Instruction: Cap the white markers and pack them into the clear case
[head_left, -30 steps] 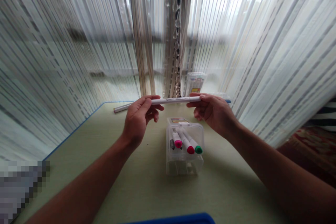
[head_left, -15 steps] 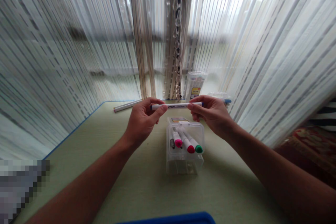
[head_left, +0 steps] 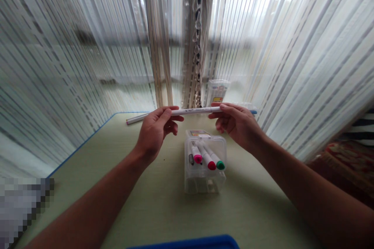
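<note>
I hold a white marker pen [head_left: 191,111] level in the air, above the far end of a clear plastic marker box [head_left: 205,181]. My left hand [head_left: 154,132] pinches its left end and my right hand [head_left: 238,124] pinches its right end. In the box lie three markers with pink [head_left: 198,158], red [head_left: 211,165] and green [head_left: 220,165] caps, plus a grey one beside them. Another white marker [head_left: 137,118] lies on the table behind my left hand.
The pale green table [head_left: 163,210] has a blue rim at its left edge. A second clear container [head_left: 217,91] stands at the back by striped sheer curtains [head_left: 87,46]. A blue object [head_left: 187,243] shows at the bottom edge.
Half a second ago both hands were lower and closer together on the marker. They have since risen slightly and spread to its ends, as they were one second ago.
</note>
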Motion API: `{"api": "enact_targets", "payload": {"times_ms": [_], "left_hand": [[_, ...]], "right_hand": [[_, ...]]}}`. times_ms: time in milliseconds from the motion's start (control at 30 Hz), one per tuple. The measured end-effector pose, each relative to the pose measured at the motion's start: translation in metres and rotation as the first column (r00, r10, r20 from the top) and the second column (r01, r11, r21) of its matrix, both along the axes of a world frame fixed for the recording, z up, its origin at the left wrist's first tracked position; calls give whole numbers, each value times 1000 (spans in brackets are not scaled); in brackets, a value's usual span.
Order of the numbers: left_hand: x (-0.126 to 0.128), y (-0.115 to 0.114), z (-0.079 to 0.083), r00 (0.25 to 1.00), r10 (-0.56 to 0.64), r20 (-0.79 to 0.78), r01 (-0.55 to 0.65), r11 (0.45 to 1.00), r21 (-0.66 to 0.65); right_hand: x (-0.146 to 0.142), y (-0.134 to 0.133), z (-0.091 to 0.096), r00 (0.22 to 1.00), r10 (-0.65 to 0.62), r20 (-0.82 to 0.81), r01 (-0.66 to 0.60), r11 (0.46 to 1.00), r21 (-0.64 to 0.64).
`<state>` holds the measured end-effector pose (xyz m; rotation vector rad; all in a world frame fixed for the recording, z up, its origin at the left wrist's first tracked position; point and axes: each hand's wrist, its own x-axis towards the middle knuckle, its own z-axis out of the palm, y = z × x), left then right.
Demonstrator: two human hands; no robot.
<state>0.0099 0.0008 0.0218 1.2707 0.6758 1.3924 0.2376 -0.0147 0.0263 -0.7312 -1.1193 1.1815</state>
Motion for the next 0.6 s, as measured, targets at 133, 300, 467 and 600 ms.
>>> {"api": "enact_targets", "payload": {"times_ms": [133,300,467,600], "left_hand": [[0,1,-1,1000,11,-16,-11,1000,6],[0,2,-4,983,77,-164,-56,990,126],[-1,1,-4,968,131,-213,-87,975,204],[-1,-2,-2,967,133,-218,-91,978,190]], "right_hand": [[2,1,0,1000,5,-6,-5,1000,-7],[0,0,-1,999,-22,38,22,1000,1],[-2,1,-4,993,-47,108,43,998,36],[-1,0,-6,987,-53,152,44,997,60]]}}
